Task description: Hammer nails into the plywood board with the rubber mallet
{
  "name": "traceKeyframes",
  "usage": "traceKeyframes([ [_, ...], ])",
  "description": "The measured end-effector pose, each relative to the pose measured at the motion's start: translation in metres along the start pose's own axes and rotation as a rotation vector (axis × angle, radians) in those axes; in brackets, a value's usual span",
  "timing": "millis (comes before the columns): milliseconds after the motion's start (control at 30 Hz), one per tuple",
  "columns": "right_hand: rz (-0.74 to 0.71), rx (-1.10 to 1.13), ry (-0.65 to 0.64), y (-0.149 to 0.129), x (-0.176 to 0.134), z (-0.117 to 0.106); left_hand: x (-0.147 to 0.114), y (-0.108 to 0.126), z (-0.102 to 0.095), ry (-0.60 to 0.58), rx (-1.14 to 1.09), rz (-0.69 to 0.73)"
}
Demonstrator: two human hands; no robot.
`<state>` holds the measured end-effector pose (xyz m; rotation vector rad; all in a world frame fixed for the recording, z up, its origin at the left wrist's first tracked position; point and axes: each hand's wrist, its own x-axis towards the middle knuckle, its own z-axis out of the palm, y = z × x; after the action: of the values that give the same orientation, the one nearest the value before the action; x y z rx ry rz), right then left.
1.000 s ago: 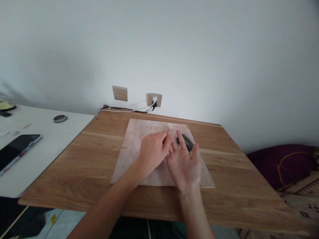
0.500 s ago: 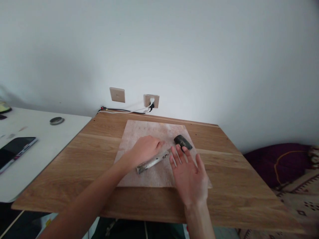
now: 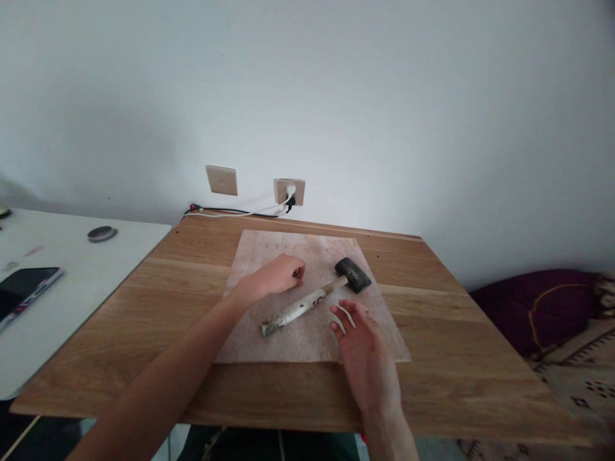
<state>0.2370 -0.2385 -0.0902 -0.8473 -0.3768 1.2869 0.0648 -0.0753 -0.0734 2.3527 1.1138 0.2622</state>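
Mallet (image 3: 310, 299) diagonal on pale board (image 3: 298, 346), black head (image 3: 353, 275) toward far right

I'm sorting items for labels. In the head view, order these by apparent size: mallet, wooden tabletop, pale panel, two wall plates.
1. Wooden tabletop
2. Pale panel
3. Mallet
4. Left wall plate and right wall plate: too alike to rank.
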Motion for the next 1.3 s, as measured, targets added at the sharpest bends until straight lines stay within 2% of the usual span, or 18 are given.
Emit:
traceKeyframes([
  [167,-0.009,-0.044,-0.005,0.004,0.002,-0.003,0.0,0.001,-0.003,0.003,0.021,0.044],
  [467,-0.02,-0.062,0.003,0.003,0.003,-0.011,-0.009,0.002,0.006,0.125,0.113,0.081],
  [1000,-0.121,-0.214,0.035,0.003,0.003,-0.014,-0.016,0.007,0.008,0.153,0.097,0.107],
  [1167,-0.195,-0.348,0.064,-0.009,0.005,-0.029,-0.039,0.021,0.003,0.213,0.177,0.106],
  [1233,-0.277,-0.504,0.097,-0.021,0.009,-0.045,-0.059,0.026,0.0,0.237,0.209,0.075],
  [1300,-0.392,-0.782,0.13,-0.036,0.015,-0.065,-0.082,0.028,0.0,0.284,0.232,0.022],
])
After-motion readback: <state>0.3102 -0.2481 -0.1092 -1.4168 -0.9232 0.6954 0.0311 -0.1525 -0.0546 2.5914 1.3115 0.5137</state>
